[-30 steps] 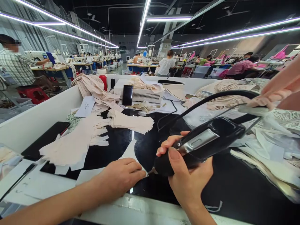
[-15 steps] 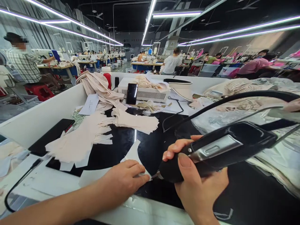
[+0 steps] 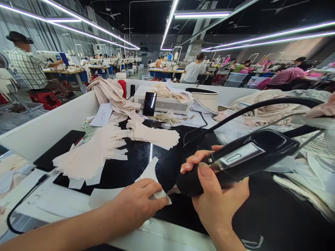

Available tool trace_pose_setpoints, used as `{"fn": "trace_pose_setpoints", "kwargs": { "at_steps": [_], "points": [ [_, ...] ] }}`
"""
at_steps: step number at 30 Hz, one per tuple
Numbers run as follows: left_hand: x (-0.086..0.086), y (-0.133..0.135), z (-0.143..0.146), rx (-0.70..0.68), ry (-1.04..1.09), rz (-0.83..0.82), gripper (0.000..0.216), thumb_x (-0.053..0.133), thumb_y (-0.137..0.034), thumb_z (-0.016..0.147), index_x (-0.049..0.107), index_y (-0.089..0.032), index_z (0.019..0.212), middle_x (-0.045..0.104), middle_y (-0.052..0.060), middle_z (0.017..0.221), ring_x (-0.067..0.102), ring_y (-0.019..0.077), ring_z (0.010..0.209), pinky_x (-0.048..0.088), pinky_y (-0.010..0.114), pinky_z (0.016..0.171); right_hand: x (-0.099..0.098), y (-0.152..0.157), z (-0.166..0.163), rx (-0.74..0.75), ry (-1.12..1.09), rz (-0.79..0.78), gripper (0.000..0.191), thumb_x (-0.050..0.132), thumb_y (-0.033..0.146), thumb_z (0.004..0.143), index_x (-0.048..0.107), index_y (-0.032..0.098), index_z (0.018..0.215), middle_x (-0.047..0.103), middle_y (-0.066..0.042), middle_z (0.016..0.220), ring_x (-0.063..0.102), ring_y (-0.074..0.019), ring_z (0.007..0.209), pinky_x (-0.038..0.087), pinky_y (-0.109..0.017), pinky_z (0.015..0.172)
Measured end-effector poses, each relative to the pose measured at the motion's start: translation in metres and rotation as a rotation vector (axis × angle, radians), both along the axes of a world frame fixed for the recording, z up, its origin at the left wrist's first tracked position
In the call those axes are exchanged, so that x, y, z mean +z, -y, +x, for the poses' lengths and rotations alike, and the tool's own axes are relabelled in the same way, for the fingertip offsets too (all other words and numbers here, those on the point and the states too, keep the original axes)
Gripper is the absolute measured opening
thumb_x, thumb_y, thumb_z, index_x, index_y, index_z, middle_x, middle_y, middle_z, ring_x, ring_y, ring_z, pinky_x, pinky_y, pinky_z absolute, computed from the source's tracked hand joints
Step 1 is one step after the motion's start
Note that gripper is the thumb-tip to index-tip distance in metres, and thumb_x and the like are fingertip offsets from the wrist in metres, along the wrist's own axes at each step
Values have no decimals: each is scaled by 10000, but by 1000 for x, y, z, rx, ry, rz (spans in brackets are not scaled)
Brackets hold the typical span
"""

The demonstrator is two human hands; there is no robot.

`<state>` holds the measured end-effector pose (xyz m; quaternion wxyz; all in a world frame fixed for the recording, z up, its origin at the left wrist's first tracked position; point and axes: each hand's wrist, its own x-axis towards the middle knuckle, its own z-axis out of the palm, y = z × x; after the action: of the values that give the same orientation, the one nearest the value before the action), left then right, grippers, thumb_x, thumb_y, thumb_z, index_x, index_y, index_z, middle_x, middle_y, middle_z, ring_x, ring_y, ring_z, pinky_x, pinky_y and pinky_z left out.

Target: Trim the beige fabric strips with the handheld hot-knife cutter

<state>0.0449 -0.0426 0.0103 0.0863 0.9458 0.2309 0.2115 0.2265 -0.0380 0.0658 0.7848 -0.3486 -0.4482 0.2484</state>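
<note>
My left hand (image 3: pixel 143 200) presses a small curved white fabric piece (image 3: pixel 150 170) onto the glossy black tabletop (image 3: pixel 141 151), its fingers bent together over the lower part. One corner of the piece sticks out past my fingertips. My right hand (image 3: pixel 218 195) is wrapped around a black corded hand tool (image 3: pixel 243 157) with a silver switch plate, thumb on top. The tool's narrow, blurred tip points left, close to the edge of the piece; whether they touch I cannot tell. Another pale flat piece (image 3: pixel 103 197) lies partly under my left wrist.
Fanned stacks of cream fabric pieces (image 3: pixel 86 153) lie left and behind (image 3: pixel 154 134). A phone (image 3: pixel 149 104) leans on a vented white box (image 3: pixel 170 106); a black device (image 3: pixel 59 150) sits left. The cable (image 3: pixel 251 106) arches right over bagged fabric. White side walls (image 3: pixel 60 116) border the table.
The tool and my right hand have shifted slightly left, and the tip's angle has changed at the fabric's corner. My left hand stays on the piece. The whole view has shifted a little.
</note>
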Motion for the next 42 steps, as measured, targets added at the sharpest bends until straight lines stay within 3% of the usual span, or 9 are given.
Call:
{"fn": "trace_pose_setpoints", "kwargs": {
  "at_steps": [15, 22, 27, 31, 36, 42],
  "points": [
    [-3, -2, -1, 26, 74, 58, 306, 613, -76, 1001, 708, -214, 1257, 646, 131, 1219, 629, 263, 1176, 601, 384, 1016, 1, -8, -7, -19, -39, -24, 431, 892, 347, 795, 611, 275, 1113, 685, 58, 781, 638, -144, 583, 574, -313, 578],
    [-6, 2, 1, 44, 100, 70, 287, 610, -102, 1008, 714, -228, 1243, 662, 112, 1180, 644, 252, 1121, 614, 383, 989, 0, -12, -12, -10, 30, -21, 298, 848, 298, 846, 614, 265, 1027, 694, 57, 777, 635, -126, 577, 572, -279, 558],
    [-8, 21, 5, 95, 118, 202, 228, 602, -204, 1046, 690, -175, 1254, 696, 141, 1161, 653, 279, 1155, 612, 418, 1016, 0, 2, -8, 25, 8, -51, 358, 865, 306, 839, 632, 269, 1107, 699, 45, 796, 653, -140, 595, 597, -301, 574],
    [0, 29, 2, 80, 148, 217, 255, 473, -235, 1121, 676, -115, 1219, 715, 148, 1187, 653, 234, 1194, 559, 373, 1112, 0, 13, -4, 54, 24, -17, 357, 870, 306, 845, 652, 271, 1126, 697, 38, 792, 659, -145, 608, 613, -304, 581],
    [5, 14, -6, 44, 110, 90, 217, 471, -207, 1122, 673, -129, 1138, 717, 105, 1101, 693, 198, 1086, 608, 305, 1002, 1, 16, -4, 52, 14, 4, 347, 877, 303, 838, 664, 264, 1109, 691, 34, 781, 659, -147, 606, 615, -291, 561],
    [1, -1, -10, -5, 25, 107, 145, 523, -200, 1104, 655, -141, 1092, 715, 98, 1114, 702, 208, 1071, 611, 323, 991, 2, 16, -5, 26, 22, 9, 343, 871, 292, 841, 655, 262, 1105, 684, 35, 768, 655, -150, 600, 611, -300, 561]
  ]
}}
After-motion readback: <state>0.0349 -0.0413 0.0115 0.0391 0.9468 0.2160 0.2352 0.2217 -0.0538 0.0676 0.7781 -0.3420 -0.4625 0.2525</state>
